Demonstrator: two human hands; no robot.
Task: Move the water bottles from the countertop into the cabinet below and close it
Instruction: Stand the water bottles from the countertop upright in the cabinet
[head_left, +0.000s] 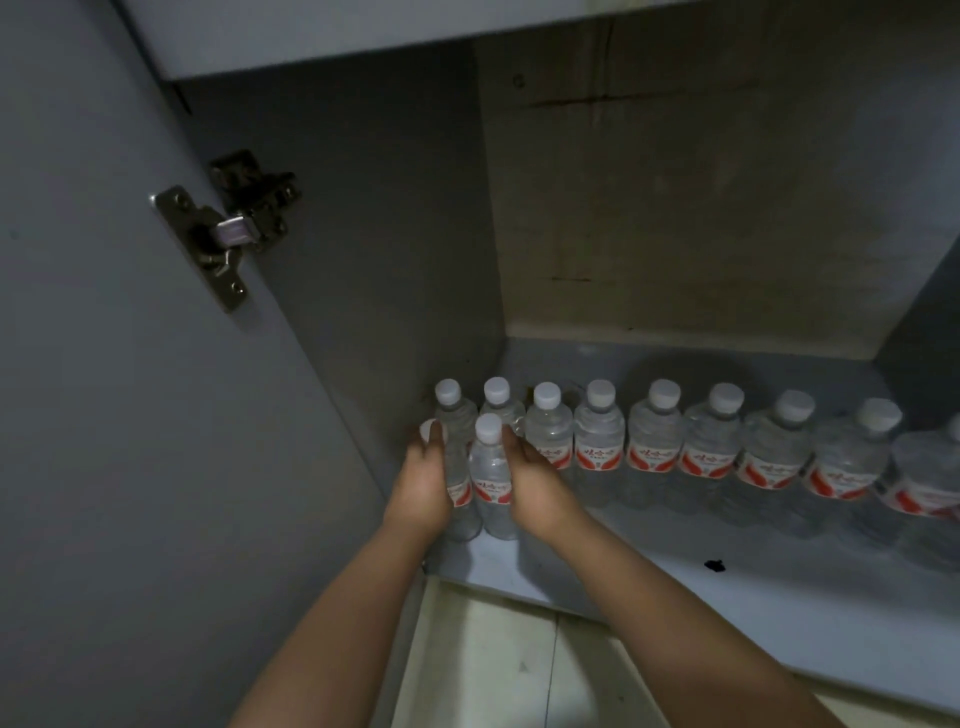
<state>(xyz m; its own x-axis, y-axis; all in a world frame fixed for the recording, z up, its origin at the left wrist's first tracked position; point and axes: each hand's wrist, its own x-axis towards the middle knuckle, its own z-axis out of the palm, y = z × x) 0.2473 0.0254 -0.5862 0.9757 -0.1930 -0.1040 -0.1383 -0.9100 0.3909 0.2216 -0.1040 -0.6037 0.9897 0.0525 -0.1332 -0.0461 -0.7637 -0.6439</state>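
Inside the open cabinet, several clear water bottles with white caps and red-and-white labels stand in a row (654, 441) along the shelf floor (649, 566). Two more bottles stand in front of the row at its left end. One front bottle (491, 480) is in plain sight between my hands. The other (458, 483) is mostly hidden behind my left hand. My left hand (423, 480) lies flat against the left side of this pair. My right hand (530, 475) lies flat against the right side, fingers fairly straight.
The cabinet door (104, 389) hangs open on the left, with a metal hinge (223, 234) on it. Bare shelf floor lies in front of the bottle row, with a small dark spot (714, 565). A pale tiled floor (493, 665) shows below the cabinet edge.
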